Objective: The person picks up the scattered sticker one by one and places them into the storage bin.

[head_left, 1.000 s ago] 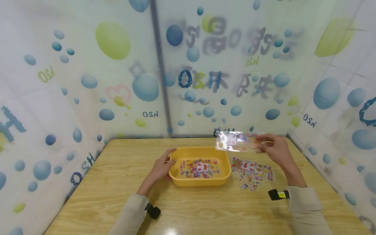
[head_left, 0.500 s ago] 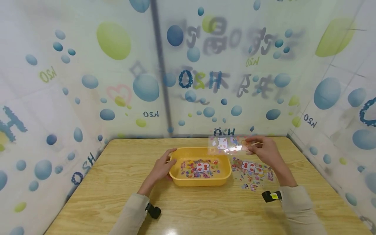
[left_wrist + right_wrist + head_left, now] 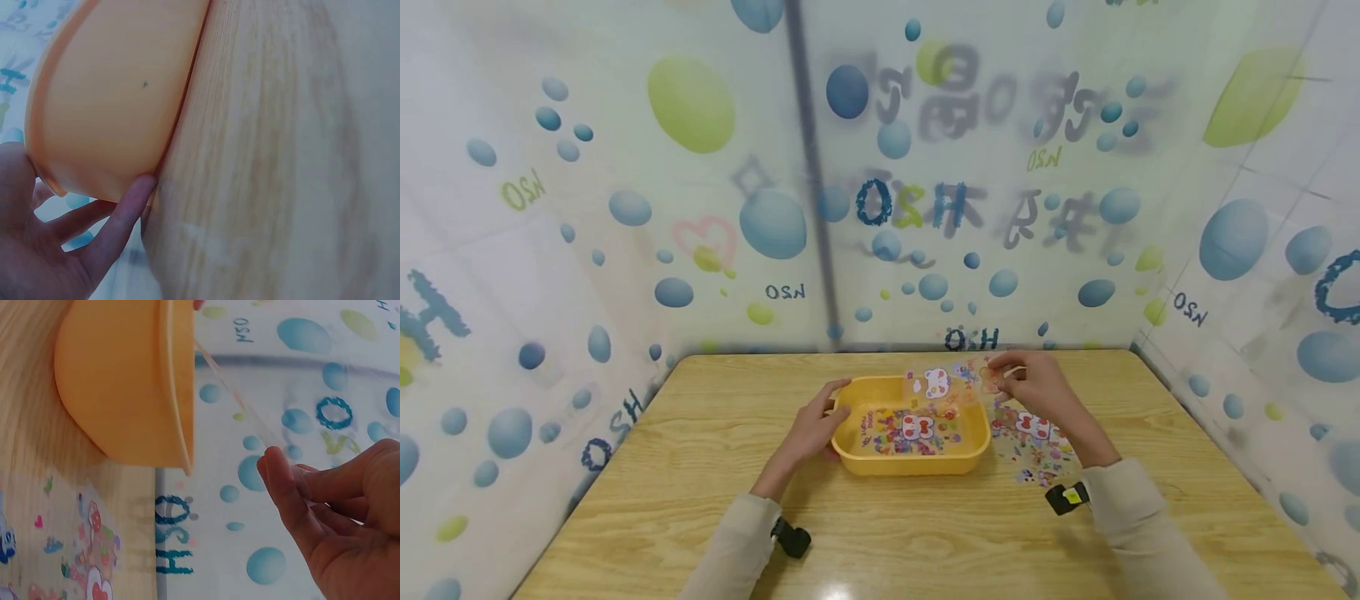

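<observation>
A yellow plastic tub (image 3: 910, 467) stands on the wooden table, with a colourful sticker sheet (image 3: 917, 427) lying flat inside. My left hand (image 3: 815, 423) grips its left end, thumb over the rim; the left wrist view shows fingertips against the tub's outer wall (image 3: 119, 94). My right hand (image 3: 1037, 387) pinches the right end of a clear sticker sheet (image 3: 937, 384) printed with a white animal head. That sheet hangs over the tub's back right corner. Seen edge-on in the right wrist view, the thin sheet (image 3: 237, 397) slants from my fingertips toward the tub's opening.
More clear sticker sheets (image 3: 1033, 454) lie on the table (image 3: 700, 492) right of the tub, partly covered by my right forearm in the head view. A curtain (image 3: 760, 333) printed with coloured bubbles encloses the table's back and sides.
My right hand has moved left and slightly down, bringing the pinched sticker sheet from beside the tub's back right corner to over it. The left hand and tub have stayed put.
</observation>
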Demonstrator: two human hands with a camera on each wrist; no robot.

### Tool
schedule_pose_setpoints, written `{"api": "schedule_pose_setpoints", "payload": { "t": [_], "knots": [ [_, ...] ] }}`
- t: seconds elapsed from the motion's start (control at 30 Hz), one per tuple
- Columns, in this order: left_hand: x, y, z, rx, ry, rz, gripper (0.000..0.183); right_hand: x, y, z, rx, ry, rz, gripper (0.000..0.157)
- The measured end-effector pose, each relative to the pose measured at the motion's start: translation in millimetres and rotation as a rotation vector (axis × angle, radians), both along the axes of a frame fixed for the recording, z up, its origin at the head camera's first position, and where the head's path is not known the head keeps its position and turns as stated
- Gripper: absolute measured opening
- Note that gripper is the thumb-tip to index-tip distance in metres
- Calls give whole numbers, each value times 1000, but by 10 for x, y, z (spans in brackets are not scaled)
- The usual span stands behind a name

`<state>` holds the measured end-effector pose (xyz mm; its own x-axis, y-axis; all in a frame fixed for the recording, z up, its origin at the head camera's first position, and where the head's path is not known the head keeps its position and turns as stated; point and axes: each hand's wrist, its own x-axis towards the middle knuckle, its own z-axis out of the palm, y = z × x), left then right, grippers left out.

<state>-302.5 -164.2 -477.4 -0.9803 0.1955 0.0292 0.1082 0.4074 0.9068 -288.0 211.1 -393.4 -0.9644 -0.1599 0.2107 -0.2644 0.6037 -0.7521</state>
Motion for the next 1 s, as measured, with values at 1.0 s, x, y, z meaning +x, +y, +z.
{"api": "schedule_pose_setpoints", "payload": {
  "t": [1.0],
  "knots": [
    [-16,-4,-9,13,2,3,52,-291,-793,51,97,-228,173,35]
  ]
}}
